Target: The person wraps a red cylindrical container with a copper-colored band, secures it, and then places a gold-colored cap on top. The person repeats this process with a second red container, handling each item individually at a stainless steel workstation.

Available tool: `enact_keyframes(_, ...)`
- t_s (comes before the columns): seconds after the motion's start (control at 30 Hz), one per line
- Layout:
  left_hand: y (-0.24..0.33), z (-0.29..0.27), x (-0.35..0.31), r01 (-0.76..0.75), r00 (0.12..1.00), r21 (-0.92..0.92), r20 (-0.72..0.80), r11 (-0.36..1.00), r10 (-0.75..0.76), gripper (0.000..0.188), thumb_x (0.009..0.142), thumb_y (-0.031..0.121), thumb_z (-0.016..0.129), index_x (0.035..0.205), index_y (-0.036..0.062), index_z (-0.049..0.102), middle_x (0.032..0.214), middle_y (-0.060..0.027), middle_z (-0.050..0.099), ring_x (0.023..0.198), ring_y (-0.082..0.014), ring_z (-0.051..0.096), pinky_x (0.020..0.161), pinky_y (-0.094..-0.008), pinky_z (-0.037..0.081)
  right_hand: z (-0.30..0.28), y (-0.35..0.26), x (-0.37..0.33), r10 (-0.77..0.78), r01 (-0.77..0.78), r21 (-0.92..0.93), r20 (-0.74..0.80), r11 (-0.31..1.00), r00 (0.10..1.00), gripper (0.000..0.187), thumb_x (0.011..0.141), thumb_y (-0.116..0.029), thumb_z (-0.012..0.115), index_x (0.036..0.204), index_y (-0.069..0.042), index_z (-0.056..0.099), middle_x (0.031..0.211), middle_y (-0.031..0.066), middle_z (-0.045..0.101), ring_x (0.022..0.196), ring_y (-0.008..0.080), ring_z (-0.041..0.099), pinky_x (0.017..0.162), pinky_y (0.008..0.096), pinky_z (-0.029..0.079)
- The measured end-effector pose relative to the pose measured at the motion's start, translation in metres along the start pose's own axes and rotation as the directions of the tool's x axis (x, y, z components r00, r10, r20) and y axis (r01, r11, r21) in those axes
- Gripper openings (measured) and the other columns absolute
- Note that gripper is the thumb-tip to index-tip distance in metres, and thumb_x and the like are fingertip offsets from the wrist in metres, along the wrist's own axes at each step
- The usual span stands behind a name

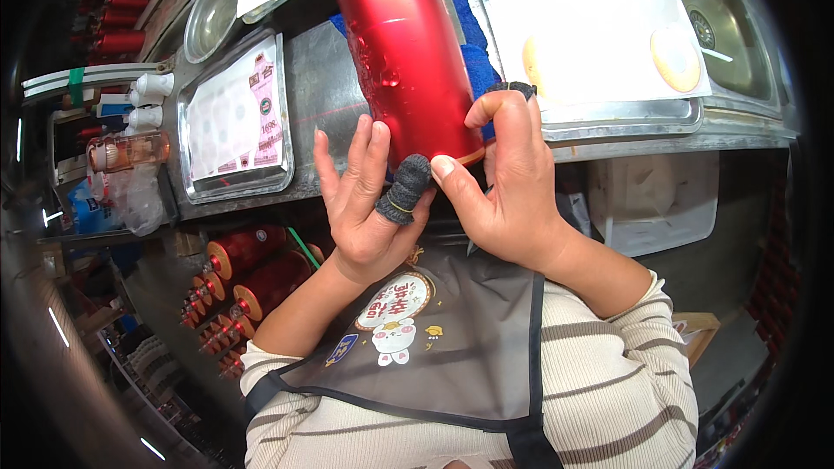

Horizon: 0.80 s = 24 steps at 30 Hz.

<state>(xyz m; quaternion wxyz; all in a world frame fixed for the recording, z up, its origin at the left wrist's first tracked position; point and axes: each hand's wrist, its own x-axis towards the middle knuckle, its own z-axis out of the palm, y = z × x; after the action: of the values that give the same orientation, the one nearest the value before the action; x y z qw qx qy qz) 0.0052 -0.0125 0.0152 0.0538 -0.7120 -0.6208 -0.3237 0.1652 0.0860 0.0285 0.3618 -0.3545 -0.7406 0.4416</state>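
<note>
Head view: top end of the red bottle (395, 43) is cut off by the upper edge, just a sliver of silvery neck showing; its lower left side sits partly behind my left hand (369, 200), and most of that thumb is tucked behind the finger wearing the dark finger cot (408, 181); the right hand's (512, 174) outer fingers are folded out of sight.

Left fingers are spread, tips at the bottle's lower left side; right thumb tip is at the base edge, index bent onto the right flank, a gap between them; can't tell if that's a clamp or light contact.

Bottle is a glossy red cylinder, raised relief on its left side, orange-gold rim at the base; cot is fuzzy knit; blue cloth (475, 65) under it is soft, worktop (320, 65) grey metal.

Bottle lies on its side, upper centre; long axis runs top to bottom, leaning slightly left at the top; neck points up-frame, base toward me.
</note>
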Motion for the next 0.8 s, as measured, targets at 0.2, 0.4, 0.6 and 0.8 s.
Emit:
enact_keyframes(0.2,0.003,-0.004,0.006,-0.009,1.000,0.028,0.028,1.000,0.008,0.035,0.069,0.008,0.084,0.103,0.0041,0.074,0.143,-0.0281,0.052,0.132,-0.0471,0.052,0.114,-0.0678,0.016,-0.002,0.003,-0.001,0.000,-0.001,0.066,0.022,0.998,1.000,0.036,0.085,-0.014,0.067,0.112,-0.001,0.047,0.101,0.0154,0.051,0.089,0.0340,0.052,0.067,0.0423,0.049)
enact_keyframes(0.4,0.005,-0.012,0.015,-0.064,0.995,0.065,0.085,0.996,0.058,0.033,0.070,0.009,0.084,0.101,0.0061,0.075,0.143,-0.0275,0.052,0.132,-0.0476,0.051,0.114,-0.0671,0.014,-0.008,0.013,-0.003,0.053,-0.062,0.188,0.051,0.980,0.997,0.027,0.089,-0.009,0.062,0.113,-0.003,0.051,0.099,0.0153,0.054,0.088,0.0292,0.053,0.069,0.0399,0.049)
enact_keyframes(0.6,0.002,-0.009,0.014,-0.079,0.996,0.081,0.050,0.994,0.075,0.032,0.070,0.009,0.084,0.100,0.0068,0.074,0.143,-0.0278,0.053,0.131,-0.0480,0.052,0.115,-0.0670,0.014,-0.008,0.006,-0.002,0.029,-0.037,0.169,0.051,0.985,0.998,0.026,0.091,-0.007,0.064,0.112,-0.001,0.051,0.102,0.0098,0.049,0.067,0.0115,0.044,0.057,0.0251,0.039)
enact_keyframes(0.8,0.001,-0.007,0.011,-0.057,0.998,0.067,0.028,0.996,0.055,0.032,0.069,0.008,0.083,0.100,0.0080,0.074,0.143,-0.0278,0.052,0.131,-0.0480,0.052,0.115,-0.0669,0.013,-0.005,0.006,-0.002,0.003,-0.006,0.139,0.024,0.990,1.000,0.029,0.089,-0.010,0.067,0.112,-0.001,0.051,0.101,0.0116,0.052,0.075,0.0192,0.048,0.063,0.0302,0.043)
